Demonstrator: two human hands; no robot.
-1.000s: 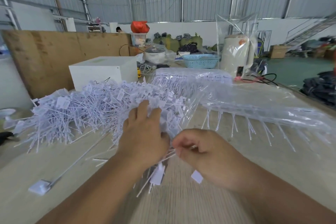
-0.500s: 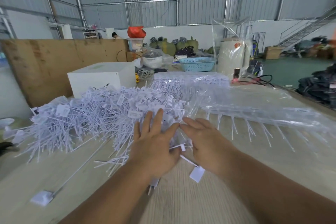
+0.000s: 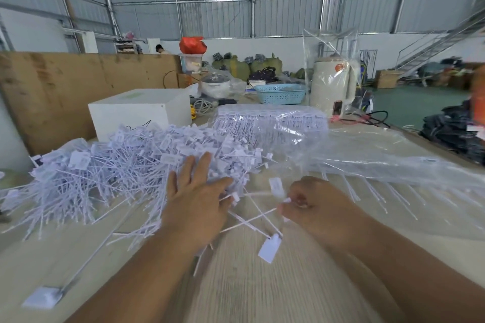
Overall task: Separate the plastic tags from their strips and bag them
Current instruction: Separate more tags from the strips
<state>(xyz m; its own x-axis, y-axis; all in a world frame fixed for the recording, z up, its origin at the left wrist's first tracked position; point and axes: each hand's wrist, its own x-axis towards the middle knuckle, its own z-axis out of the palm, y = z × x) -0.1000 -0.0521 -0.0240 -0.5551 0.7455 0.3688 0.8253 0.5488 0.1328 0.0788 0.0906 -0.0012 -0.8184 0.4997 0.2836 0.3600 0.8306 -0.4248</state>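
Tags, thin white stems, heaped; left hand flat, right hand pinching some.

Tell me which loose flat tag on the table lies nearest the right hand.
The white tag just below the right hand, on bare table. The other loose tag lies far off at the table's near-left corner, beyond the left hand.

A white box stands at the desk's far left edge against a brown board. Along the far edge sit a lidded pot, a blue basket and a cream plastic-wrapped cylindrical appliance.
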